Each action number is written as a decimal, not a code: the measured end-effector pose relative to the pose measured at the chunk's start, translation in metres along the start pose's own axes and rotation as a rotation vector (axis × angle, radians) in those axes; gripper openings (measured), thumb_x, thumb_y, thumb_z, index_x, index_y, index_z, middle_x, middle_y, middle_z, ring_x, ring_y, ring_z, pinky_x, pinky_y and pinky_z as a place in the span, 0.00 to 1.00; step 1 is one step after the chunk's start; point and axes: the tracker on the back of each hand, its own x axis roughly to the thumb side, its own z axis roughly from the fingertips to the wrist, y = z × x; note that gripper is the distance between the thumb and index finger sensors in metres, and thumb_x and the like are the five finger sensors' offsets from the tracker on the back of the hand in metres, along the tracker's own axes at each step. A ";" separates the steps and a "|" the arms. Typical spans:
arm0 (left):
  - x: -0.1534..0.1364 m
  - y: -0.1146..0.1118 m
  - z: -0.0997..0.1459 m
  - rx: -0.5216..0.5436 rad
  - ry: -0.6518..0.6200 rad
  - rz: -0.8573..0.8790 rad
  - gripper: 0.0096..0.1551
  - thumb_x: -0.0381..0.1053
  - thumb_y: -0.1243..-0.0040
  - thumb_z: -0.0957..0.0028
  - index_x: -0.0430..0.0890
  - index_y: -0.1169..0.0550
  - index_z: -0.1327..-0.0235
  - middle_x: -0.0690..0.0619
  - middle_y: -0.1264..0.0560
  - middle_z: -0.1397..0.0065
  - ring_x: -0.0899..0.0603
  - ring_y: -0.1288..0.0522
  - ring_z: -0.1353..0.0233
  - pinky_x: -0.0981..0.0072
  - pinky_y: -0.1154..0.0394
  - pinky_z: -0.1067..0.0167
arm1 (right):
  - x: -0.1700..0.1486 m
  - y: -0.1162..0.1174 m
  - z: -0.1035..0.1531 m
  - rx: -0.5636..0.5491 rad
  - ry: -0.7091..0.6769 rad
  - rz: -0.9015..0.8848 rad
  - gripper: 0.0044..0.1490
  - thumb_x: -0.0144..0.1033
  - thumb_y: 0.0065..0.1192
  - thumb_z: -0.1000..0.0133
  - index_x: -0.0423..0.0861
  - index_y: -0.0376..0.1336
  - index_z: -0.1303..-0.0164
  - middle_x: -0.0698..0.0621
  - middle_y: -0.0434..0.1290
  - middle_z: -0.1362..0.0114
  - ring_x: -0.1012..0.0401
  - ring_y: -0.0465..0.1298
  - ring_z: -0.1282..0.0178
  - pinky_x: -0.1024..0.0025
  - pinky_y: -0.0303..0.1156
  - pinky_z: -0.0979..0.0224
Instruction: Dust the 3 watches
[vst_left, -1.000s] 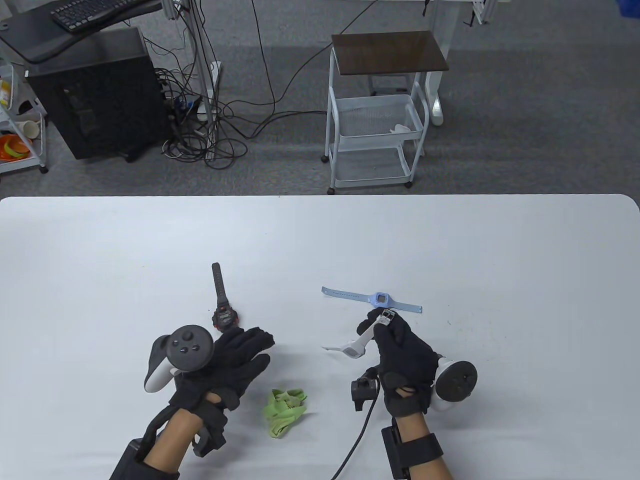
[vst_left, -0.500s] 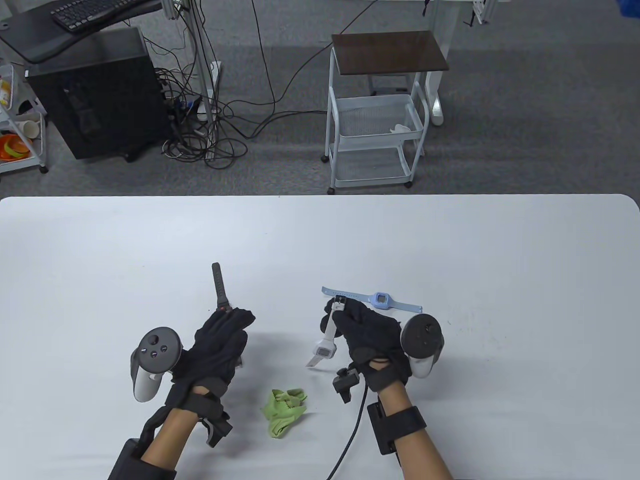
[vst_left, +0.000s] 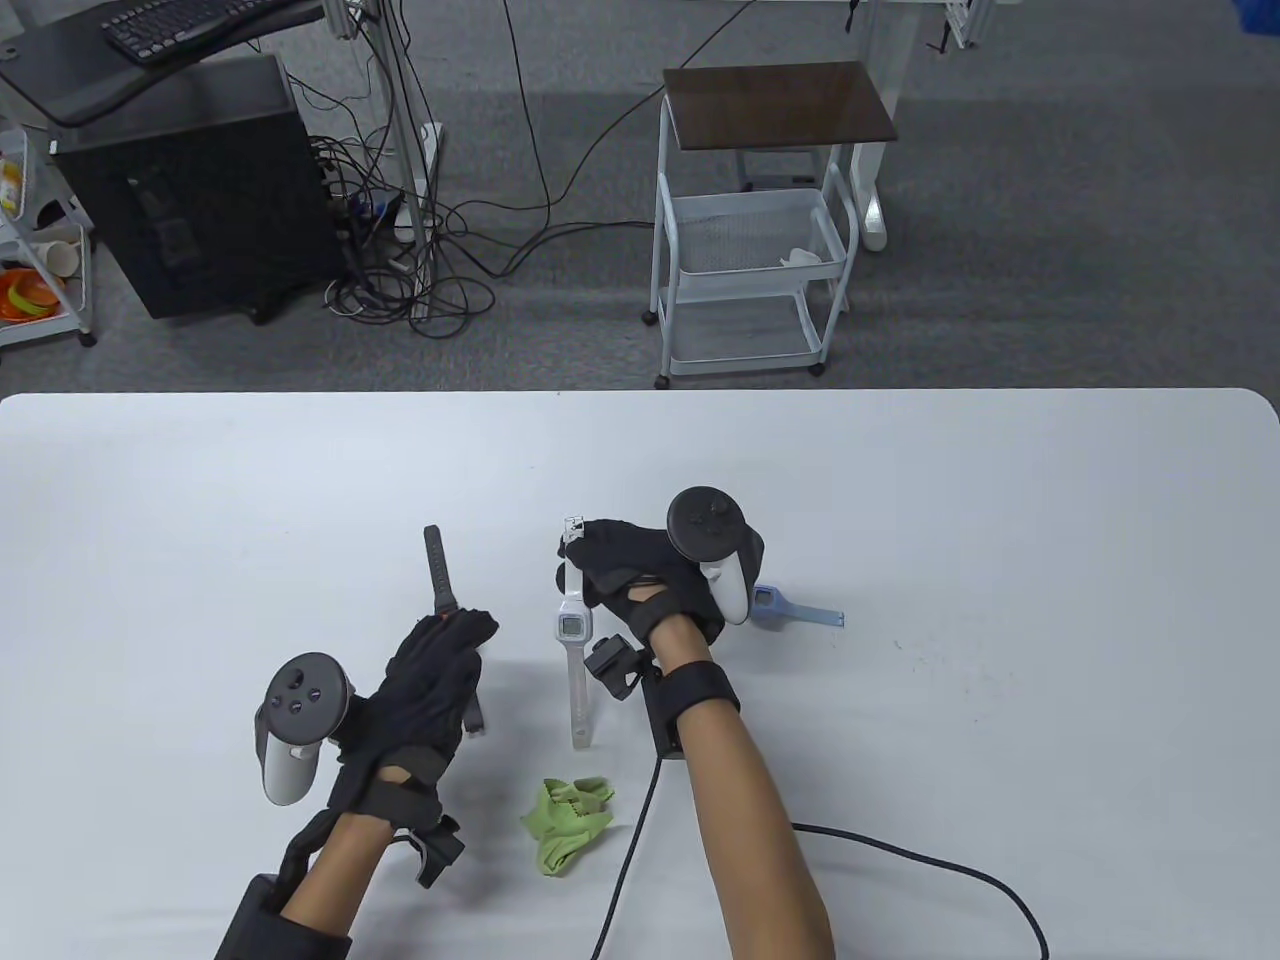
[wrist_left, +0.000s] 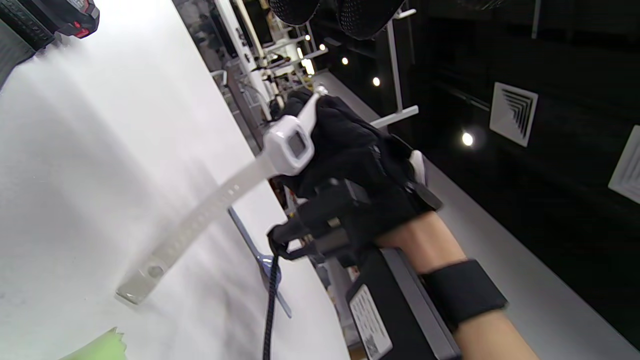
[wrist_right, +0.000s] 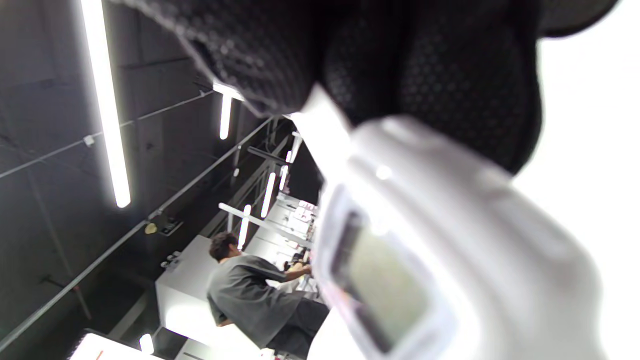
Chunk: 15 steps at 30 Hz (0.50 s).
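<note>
Your right hand (vst_left: 640, 575) pinches the white watch (vst_left: 570, 628) by its buckle end; the other strap tip touches the desk (vst_left: 1000, 500) toward the near edge. Your left hand (vst_left: 430, 690) curls over the black watch (vst_left: 438, 575), apparently gripping it. The blue watch (vst_left: 790, 608) lies partly hidden behind your right wrist, the green cloth (vst_left: 568, 822) nearer the near edge.
</note>
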 end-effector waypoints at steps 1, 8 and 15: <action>-0.001 0.001 0.000 0.004 0.002 0.005 0.40 0.71 0.62 0.36 0.51 0.44 0.16 0.45 0.51 0.11 0.29 0.66 0.15 0.26 0.71 0.32 | -0.003 0.003 -0.006 0.003 0.013 0.017 0.29 0.41 0.69 0.54 0.36 0.75 0.49 0.44 0.87 0.58 0.48 0.86 0.62 0.32 0.62 0.38; -0.001 0.004 0.000 0.017 0.003 0.030 0.41 0.71 0.63 0.36 0.51 0.45 0.16 0.45 0.52 0.12 0.29 0.66 0.15 0.26 0.71 0.32 | -0.026 0.022 -0.032 0.047 0.113 0.169 0.28 0.41 0.70 0.55 0.40 0.77 0.49 0.43 0.87 0.56 0.43 0.83 0.55 0.31 0.59 0.37; -0.004 0.001 -0.003 0.000 0.017 0.028 0.41 0.71 0.63 0.36 0.50 0.45 0.16 0.45 0.52 0.12 0.29 0.66 0.15 0.26 0.71 0.32 | -0.041 0.041 -0.047 0.036 0.177 0.255 0.27 0.43 0.71 0.55 0.44 0.79 0.50 0.34 0.74 0.36 0.34 0.68 0.42 0.29 0.48 0.33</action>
